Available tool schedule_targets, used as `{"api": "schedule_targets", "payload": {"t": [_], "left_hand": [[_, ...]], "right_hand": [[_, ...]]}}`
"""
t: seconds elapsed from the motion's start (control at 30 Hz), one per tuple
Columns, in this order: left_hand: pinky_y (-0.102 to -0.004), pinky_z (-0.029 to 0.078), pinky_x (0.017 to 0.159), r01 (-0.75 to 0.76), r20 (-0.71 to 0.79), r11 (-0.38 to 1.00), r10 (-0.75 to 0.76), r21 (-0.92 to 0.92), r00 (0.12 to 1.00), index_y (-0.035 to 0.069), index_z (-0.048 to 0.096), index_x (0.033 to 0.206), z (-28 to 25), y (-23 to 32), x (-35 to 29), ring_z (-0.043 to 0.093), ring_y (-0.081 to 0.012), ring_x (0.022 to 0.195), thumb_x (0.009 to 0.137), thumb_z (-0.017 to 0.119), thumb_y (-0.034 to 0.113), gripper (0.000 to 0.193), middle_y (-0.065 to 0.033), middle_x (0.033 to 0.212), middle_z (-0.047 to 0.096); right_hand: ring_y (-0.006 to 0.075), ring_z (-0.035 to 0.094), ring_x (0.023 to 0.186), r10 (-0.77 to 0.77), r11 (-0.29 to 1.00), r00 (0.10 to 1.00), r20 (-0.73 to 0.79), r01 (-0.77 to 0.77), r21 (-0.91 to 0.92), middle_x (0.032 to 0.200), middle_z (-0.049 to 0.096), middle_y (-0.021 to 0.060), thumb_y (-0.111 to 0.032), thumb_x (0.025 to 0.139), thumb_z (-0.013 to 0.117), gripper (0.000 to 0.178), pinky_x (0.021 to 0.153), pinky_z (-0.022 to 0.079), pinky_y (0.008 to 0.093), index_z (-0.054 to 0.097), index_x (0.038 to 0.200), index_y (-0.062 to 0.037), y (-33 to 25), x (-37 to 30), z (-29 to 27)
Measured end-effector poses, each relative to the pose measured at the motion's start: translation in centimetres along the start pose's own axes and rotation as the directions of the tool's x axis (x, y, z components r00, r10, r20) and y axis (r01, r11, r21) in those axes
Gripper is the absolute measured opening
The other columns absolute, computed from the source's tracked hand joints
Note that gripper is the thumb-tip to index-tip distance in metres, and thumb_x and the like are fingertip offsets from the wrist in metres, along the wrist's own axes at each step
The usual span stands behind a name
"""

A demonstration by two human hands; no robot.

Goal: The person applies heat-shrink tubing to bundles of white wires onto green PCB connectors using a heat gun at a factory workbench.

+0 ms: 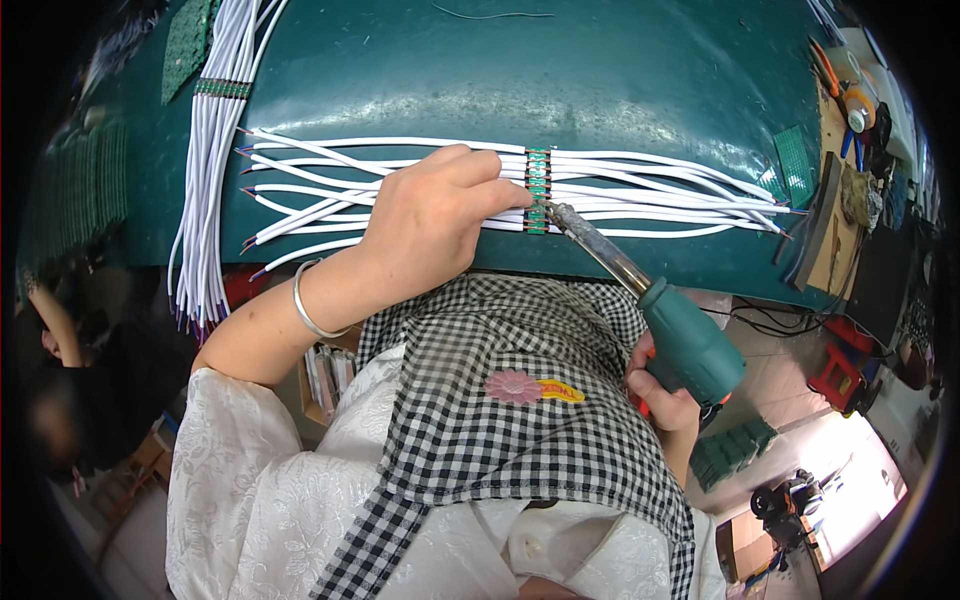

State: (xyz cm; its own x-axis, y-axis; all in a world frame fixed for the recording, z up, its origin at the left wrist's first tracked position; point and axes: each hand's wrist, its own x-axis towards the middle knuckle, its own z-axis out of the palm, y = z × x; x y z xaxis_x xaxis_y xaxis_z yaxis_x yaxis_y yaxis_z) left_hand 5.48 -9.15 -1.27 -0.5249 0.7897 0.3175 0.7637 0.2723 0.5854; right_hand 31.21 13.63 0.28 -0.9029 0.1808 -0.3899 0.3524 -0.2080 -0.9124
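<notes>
A narrow strip of small green circuit boards (538, 165) lies on the bench in front of me, with white cables (640, 160) running out from both its sides. My left hand (425, 215) is over the cables on the left, fingers bent and closed on a white cable, the index fingertip at the strip's left edge. In my right hand (662, 392) is a green-bodied soldering gun (690, 340), gripped by its red handle, mostly hidden behind the body. Its metal tip (565, 215) reaches the lower part of the strip from the right.
On the left lies a bundle of white cables (207, 160) joined by another green strip (222, 89). A green perforated board (795, 165), orange-handled pliers (824, 65) and a solder spool (857, 105) are at the right. A loose wire (490, 15) lies far back. Another person's arm (58, 325) shows at left.
</notes>
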Motion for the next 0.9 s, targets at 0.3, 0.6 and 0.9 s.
{"api": "schedule_targets", "payload": {"t": [0.3,0.6,0.9], "left_hand": [[-0.0359,0.048,0.055,-0.028,0.023,0.995,0.026,0.098,0.999,0.012,0.073,0.096,0.0,0.2,-0.2,0.057,-0.0224,0.072,0.074,0.065,-0.001,0.026,-0.0028,0.080,0.057],[-0.0355,0.047,0.055,-0.034,0.018,0.993,0.033,0.110,0.999,0.012,0.073,0.095,0.1,0.2,-0.3,0.056,-0.0216,0.071,0.072,0.067,0.000,0.027,-0.0021,0.079,0.056],[-0.0361,0.048,0.060,-0.019,0.069,0.987,0.008,0.157,0.998,0.010,0.072,0.096,-0.5,0.9,-0.5,0.056,-0.0225,0.074,0.071,0.068,0.002,0.027,-0.0026,0.080,0.056]], "right_hand": [[0.0215,0.065,0.068,-0.265,0.879,0.964,0.024,0.252,-0.406,0.083,0.069,0.0069,-0.007,0.074,0.081,0.026,0.062,0.051,0.0339,0.070,0.096,0.0006,0.9,0.4,-0.5],[0.0163,0.056,0.059,-0.124,0.968,0.975,-0.186,0.160,0.194,0.075,0.060,0.0083,-0.008,0.076,0.084,0.062,0.056,0.047,0.0287,0.055,0.128,0.0104,-1.3,-0.1,1.0],[0.0139,0.055,0.064,-0.170,0.971,0.982,-0.088,0.182,0.156,0.088,0.063,0.0092,-0.009,0.081,0.083,0.069,0.058,0.046,0.0269,0.049,0.138,0.0099,0.1,-0.2,0.3]]}}
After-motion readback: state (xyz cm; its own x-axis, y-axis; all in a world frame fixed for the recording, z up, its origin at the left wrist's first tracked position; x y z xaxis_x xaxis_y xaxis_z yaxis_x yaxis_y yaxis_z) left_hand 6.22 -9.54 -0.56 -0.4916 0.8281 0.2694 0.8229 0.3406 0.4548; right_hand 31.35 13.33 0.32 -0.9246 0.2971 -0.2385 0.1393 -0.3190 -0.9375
